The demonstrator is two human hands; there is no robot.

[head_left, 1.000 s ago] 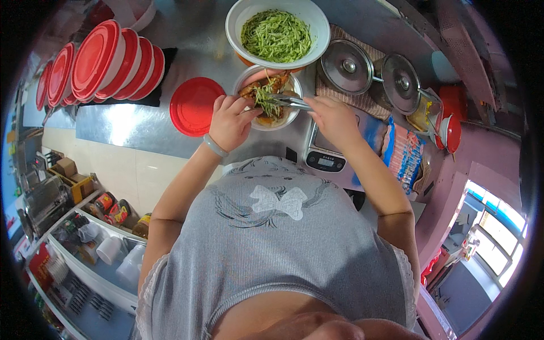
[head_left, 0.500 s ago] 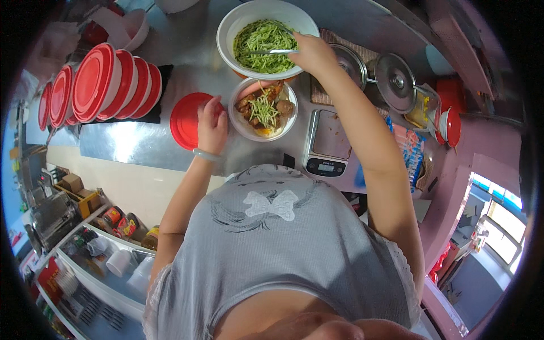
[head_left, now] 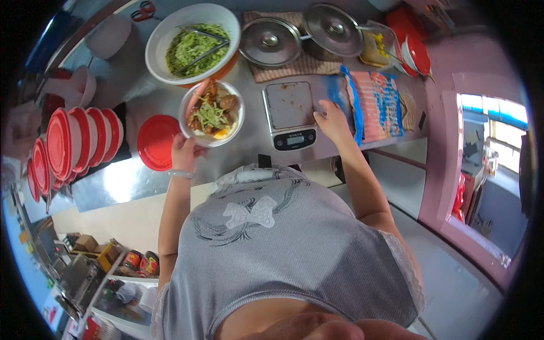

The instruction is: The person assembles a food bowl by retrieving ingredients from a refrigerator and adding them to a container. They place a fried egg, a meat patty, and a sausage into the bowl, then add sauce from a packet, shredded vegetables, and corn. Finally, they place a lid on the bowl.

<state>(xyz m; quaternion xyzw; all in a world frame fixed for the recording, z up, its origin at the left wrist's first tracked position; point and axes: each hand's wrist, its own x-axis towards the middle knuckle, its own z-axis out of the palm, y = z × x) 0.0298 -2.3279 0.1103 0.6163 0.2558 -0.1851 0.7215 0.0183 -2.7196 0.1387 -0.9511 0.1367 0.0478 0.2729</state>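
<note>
Fingers of the left hand (head_left: 182,152) clamp the near rim of the filled bowl (head_left: 212,113), which sits on the steel counter (head_left: 113,184) beside a red lid (head_left: 157,141). Right hand (head_left: 331,120) rests open by the scale (head_left: 290,113). Step: portioning complete; next, lidding seems due, requiring an aligned press.

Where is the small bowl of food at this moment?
In the head view, the small bowl of food sits left of centre on the counter, gripped by the left hand, between the red lid and the scale.
</note>
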